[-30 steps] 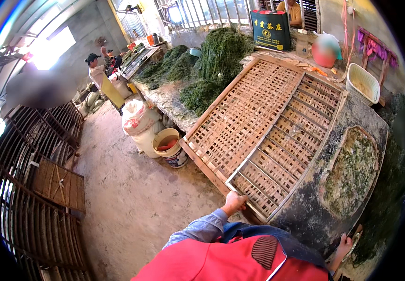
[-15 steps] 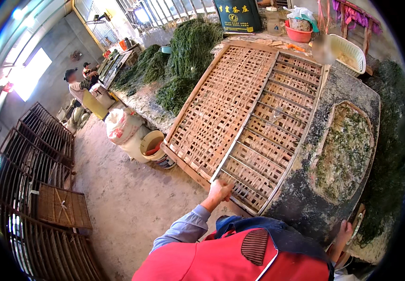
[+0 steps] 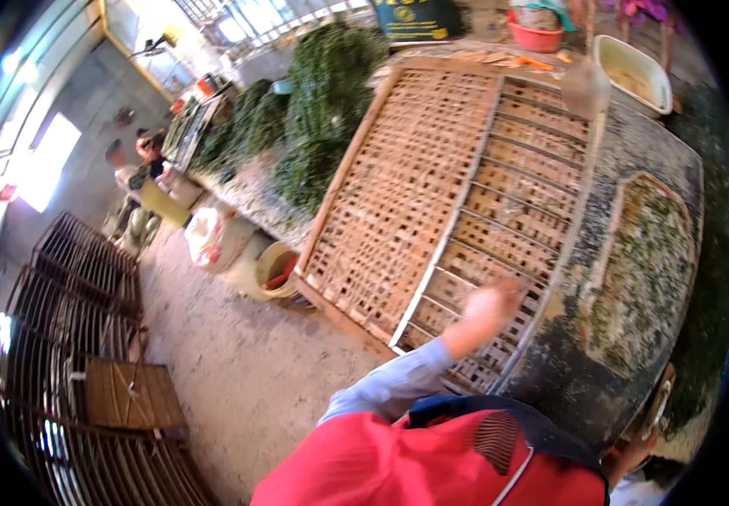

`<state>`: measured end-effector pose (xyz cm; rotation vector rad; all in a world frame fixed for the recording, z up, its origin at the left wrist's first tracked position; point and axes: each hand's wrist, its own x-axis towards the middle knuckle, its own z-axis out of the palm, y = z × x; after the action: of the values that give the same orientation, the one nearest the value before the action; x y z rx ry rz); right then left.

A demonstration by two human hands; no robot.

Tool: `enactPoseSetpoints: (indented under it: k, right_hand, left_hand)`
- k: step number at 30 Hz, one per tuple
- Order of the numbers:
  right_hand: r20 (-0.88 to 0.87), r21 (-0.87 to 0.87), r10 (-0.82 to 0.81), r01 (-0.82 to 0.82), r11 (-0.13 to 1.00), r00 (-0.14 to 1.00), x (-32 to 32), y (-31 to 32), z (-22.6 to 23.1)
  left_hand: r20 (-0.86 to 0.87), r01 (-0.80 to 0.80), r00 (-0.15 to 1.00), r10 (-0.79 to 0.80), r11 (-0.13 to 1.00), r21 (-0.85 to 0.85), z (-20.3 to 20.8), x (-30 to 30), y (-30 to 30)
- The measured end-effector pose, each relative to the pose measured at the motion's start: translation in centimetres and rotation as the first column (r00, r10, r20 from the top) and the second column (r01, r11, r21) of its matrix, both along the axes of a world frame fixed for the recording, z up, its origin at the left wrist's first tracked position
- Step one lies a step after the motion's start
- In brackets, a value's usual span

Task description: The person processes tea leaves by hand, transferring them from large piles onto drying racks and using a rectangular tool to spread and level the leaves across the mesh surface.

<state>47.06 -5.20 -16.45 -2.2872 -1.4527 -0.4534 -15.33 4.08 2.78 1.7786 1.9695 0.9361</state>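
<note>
My left hand (image 3: 491, 309), smeared by motion, is over a narrow slatted frame (image 3: 463, 211); its fingers cannot be made out. The frame lies along the right part of a wood-rimmed woven bamboo mat (image 3: 411, 169). At the lower right, my right hand (image 3: 637, 449) is low beside a pale-rimmed curved object (image 3: 659, 403), mostly in shadow, and its grip is unclear. Between the frame and the right edge stretches a dark, speckled surface (image 3: 554, 358) with an oblong patch of green flecks (image 3: 647, 270).
Dark green seaweed-like heaps (image 3: 322, 110) lie on the ledge at the back left. A white sack (image 3: 213, 240) and a bucket (image 3: 276, 268) stand left of the mat. Slatted racks (image 3: 69, 337) line the left side. A red basin (image 3: 536, 35) and pale tub (image 3: 632, 76) sit behind.
My left hand has left the near corner of the slatted frame and moved right and farther over it. My right hand is slightly lower in view. The whole view has shifted a little.
</note>
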Motion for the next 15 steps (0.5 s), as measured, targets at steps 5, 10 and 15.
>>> enactPoseSetpoints:
  k: [5, 10, 15]
  right_hand:
    - [0.098, -0.345, -0.300, 0.315, 0.884, 0.949, 2.4, -0.6, -5.6]
    - [-0.004, -0.237, -0.497, 0.482, 0.844, 0.868, 1.1, 0.3, -8.2]
    - [-0.127, -0.301, -0.288, 0.239, 0.923, 0.949, -0.2, 1.7, -1.9]
  left_hand:
    - [-0.100, 0.296, 0.954, -0.283, 0.834, 0.465, 3.1, 4.8, 6.9]
    - [-0.184, 0.365, 0.931, -0.315, 0.816, 0.448, 5.5, 8.8, 11.0]
    - [-0.193, 0.356, 0.933, -0.304, 0.858, 0.369, 4.1, 9.7, 13.4]
